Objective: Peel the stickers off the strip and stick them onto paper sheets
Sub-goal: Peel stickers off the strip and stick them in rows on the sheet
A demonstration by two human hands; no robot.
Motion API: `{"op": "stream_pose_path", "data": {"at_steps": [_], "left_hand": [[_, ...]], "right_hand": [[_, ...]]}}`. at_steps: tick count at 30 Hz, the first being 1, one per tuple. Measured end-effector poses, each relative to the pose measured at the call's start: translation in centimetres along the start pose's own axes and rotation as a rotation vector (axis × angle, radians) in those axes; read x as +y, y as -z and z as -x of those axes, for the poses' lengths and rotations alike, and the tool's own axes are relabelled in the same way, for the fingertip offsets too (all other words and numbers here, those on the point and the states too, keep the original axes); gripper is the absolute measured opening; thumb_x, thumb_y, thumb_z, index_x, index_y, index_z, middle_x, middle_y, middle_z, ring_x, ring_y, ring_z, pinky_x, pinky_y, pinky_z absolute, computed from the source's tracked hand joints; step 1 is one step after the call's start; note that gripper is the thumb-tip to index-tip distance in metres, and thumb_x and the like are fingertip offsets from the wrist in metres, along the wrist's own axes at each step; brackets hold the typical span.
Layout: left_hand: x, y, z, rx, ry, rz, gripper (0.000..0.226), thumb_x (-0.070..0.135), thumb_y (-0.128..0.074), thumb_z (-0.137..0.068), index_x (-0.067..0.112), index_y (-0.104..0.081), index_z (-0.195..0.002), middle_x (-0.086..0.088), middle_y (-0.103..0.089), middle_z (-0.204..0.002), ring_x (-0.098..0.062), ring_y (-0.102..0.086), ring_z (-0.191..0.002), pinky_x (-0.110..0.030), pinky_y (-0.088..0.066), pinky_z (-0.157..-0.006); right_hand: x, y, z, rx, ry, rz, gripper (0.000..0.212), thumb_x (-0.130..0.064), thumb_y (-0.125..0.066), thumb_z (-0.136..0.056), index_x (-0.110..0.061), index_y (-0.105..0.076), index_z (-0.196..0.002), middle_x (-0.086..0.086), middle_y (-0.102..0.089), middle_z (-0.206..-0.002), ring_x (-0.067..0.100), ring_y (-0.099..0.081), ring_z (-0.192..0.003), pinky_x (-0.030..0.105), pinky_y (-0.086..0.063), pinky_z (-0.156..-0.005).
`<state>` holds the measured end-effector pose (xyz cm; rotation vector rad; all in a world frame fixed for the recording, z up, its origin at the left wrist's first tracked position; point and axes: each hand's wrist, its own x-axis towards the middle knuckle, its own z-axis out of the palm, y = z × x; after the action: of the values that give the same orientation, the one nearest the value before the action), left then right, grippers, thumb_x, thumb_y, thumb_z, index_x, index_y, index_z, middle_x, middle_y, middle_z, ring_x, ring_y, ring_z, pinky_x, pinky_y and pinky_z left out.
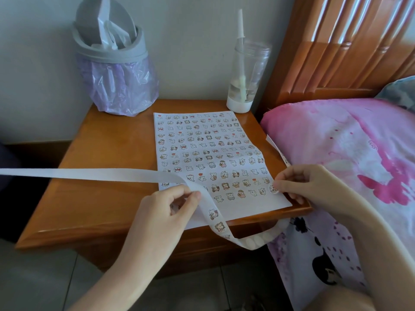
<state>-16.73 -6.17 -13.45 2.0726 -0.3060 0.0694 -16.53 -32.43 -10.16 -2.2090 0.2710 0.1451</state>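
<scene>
Left hand [167, 206] pinched the sticker strip [89, 175] over the bench [107, 140]; right hand [298, 184] pinched a sticker [272, 189] at the paper sheet [226, 213] edge.

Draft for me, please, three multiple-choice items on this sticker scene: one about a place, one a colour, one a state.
1. Where on the bedside table does the grey bin stand? A. back left corner B. front right corner C. dead centre
2. What colour is the bin's bag? A. green B. pale purple C. black
3. The left hand holds the sticker strip; what is the right hand doing? A. hanging idle B. clenched empty C. pinching a sticker at the paper sheet's edge
Key: 1 A, it stands at the far left; 2 B, lilac plastic hangs below the rim; 3 C, it nips one by the sheet's right edge.
</scene>
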Motion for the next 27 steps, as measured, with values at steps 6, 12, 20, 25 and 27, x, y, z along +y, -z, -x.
{"op": "stream_pose_path", "data": {"at_steps": [6,12,20,25,27], "left_hand": [[-0.2,0.0,0.0,-0.001,0.002,-0.011,0.022,0.034,-0.056,-0.085,0.021,-0.071,-0.096,0.019,-0.065,-0.076,0.003,-0.059,-0.076,-0.006,-0.042,-0.055],[-0.3,0.0,0.0,-0.012,0.007,-0.012,0.019,0.034,-0.056,-0.085,0.022,-0.071,-0.091,0.018,-0.067,-0.078,0.001,-0.06,-0.076,-0.007,-0.043,-0.055],[-0.3,0.1,0.0,-0.021,0.013,-0.013,0.018,0.036,-0.056,-0.085,0.026,-0.07,-0.09,0.017,-0.067,-0.072,-0.007,-0.06,-0.072,-0.015,-0.043,-0.053],[-0.3,0.1,0.1,-0.02,0.012,-0.01,0.011,0.035,-0.057,-0.085,0.032,-0.067,-0.083,0.013,-0.067,-0.068,-0.011,-0.059,-0.07,-0.022,-0.042,-0.05],[-0.3,0.1,0.1,-0.026,0.018,-0.01,0.01,0.035,-0.057,-0.085,0.032,-0.066,-0.085,0.015,-0.067,-0.071,-0.008,-0.06,-0.073,-0.021,-0.045,-0.052]], "right_hand": [[0.1,-0.1,-0.2,0.021,0.006,0.007,0.007,-0.02,-0.072,-0.081,-0.013,-0.071,-0.08,-0.007,-0.057,-0.05,0.002,-0.043,-0.04,0.014,-0.038,-0.045],[0.1,-0.4,-0.1,0.044,0.035,0.022,0.006,-0.016,-0.072,-0.08,-0.011,-0.071,-0.08,0.0,-0.06,-0.057,0.0,-0.043,-0.038,0.011,-0.038,-0.042],[0.4,-0.9,-0.3,0.09,0.069,0.064,0.004,-0.015,-0.073,-0.079,-0.012,-0.07,-0.078,0.005,-0.066,-0.066,-0.002,-0.049,-0.044,0.011,-0.04,-0.044],[0.7,-1.1,-0.5,0.134,0.103,0.115,0.005,-0.021,-0.075,-0.076,-0.02,-0.07,-0.077,0.0,-0.071,-0.075,0.02,-0.065,-0.074,0.031,-0.053,-0.072],[0.8,-1.2,-0.5,0.159,0.117,0.136,0.006,-0.025,-0.075,-0.076,-0.023,-0.069,-0.078,-0.001,-0.069,-0.072,0.017,-0.064,-0.07,0.033,-0.052,-0.071]]}}
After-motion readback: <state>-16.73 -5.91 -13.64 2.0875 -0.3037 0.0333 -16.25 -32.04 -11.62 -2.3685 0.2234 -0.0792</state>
